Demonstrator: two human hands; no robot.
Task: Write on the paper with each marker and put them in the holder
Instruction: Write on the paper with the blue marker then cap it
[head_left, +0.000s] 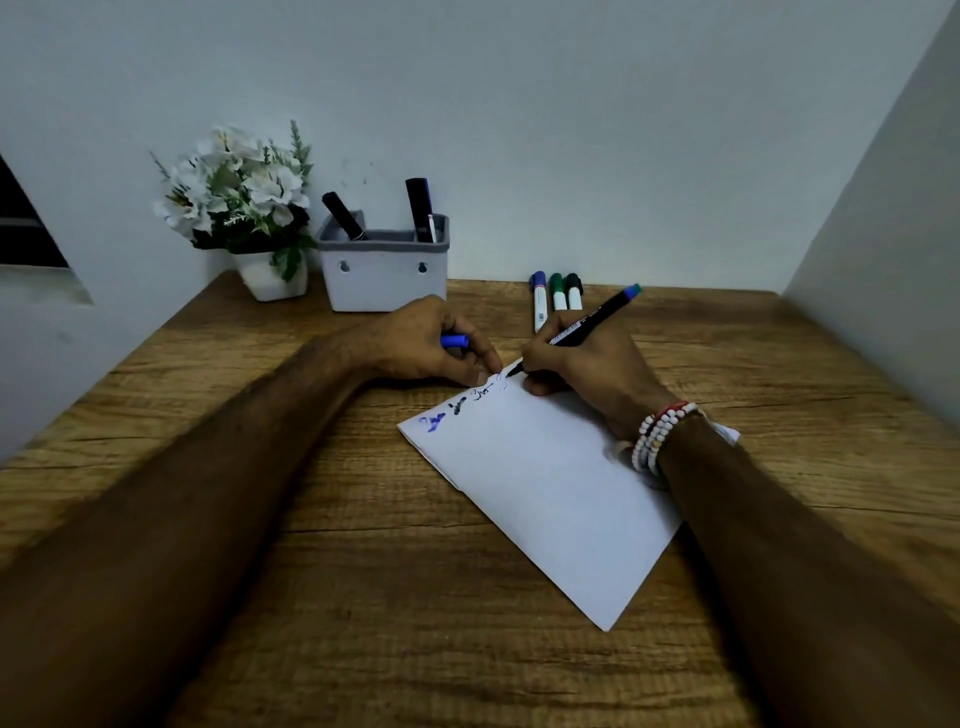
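A white sheet of paper (540, 488) lies tilted on the wooden desk, with blue and black scribbles along its top left edge. My right hand (587, 369) grips a black marker with a blue end (597, 317), its tip touching the paper's top corner. My left hand (431, 338) holds a blue cap (454, 341) and presses a fingertip on the paper's edge. A white and grey holder (384, 275) stands at the back with two black markers (343, 215) (418, 208) in it. Three capped markers, blue (539, 301), green (557, 291) and black (573, 290), lie behind my right hand.
A white pot of white artificial flowers (244, 202) stands left of the holder. Walls close the desk (363, 571) at the back and on the right. A beaded bracelet (657, 436) circles my right wrist.
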